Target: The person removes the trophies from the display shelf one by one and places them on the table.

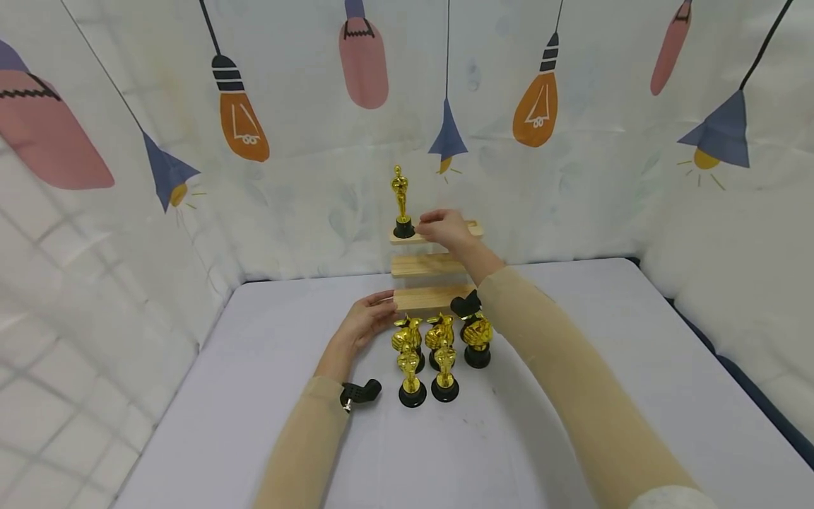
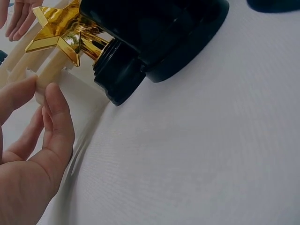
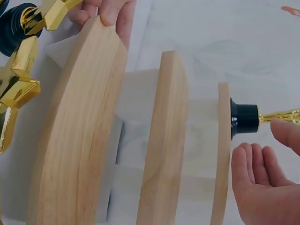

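A three-tier wooden display rack [image 1: 427, 266] with pale planks stands at the back of the table. My left hand [image 1: 365, 322] pinches the left end of its lowest plank [image 3: 82, 126] between thumb and fingers. On the left end of the top plank [image 3: 221, 159] a gold figure trophy [image 1: 400, 201] stands upright on its black base. Close beside that base is my right hand [image 1: 447, 230], its thumb apart from its fingers in the right wrist view and nothing held between them.
Several gold trophies [image 1: 444, 371] with black bases stand grouped on the white tablecloth [image 1: 267, 367] before the rack. One star-topped trophy [image 2: 61, 30] shows close to the left wrist camera. A patterned white cloth [image 1: 305, 191] hangs behind the table.
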The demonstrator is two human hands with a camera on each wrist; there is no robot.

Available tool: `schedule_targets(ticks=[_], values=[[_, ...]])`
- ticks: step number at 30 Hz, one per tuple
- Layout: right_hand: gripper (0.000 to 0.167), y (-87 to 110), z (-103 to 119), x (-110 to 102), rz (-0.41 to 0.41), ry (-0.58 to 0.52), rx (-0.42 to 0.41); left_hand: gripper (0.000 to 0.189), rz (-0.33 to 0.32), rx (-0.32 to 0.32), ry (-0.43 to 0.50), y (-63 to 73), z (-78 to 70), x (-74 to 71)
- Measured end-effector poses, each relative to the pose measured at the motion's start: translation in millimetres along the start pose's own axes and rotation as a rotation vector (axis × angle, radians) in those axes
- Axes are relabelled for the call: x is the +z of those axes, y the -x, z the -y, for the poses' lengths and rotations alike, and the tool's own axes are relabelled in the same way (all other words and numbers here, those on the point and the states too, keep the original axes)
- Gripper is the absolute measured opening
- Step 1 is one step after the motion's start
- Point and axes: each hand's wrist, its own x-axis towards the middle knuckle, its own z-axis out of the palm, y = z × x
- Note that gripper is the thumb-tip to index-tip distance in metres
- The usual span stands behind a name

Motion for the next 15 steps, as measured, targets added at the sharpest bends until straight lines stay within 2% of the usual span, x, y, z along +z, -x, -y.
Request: schedule_targets(ticks=[9, 15], values=[[0.051, -7.0, 1, 11, -0.001, -0.023, -0.019, 0.052, 0.001, -0.011, -0.005, 3.2, -1.7, -1.1], [0.05, -9.7, 3, 17, -0.029, 0.026, -0.052, 0.051, 0.005, -0.004, 0.001, 2.0, -1.3, 0.7]])
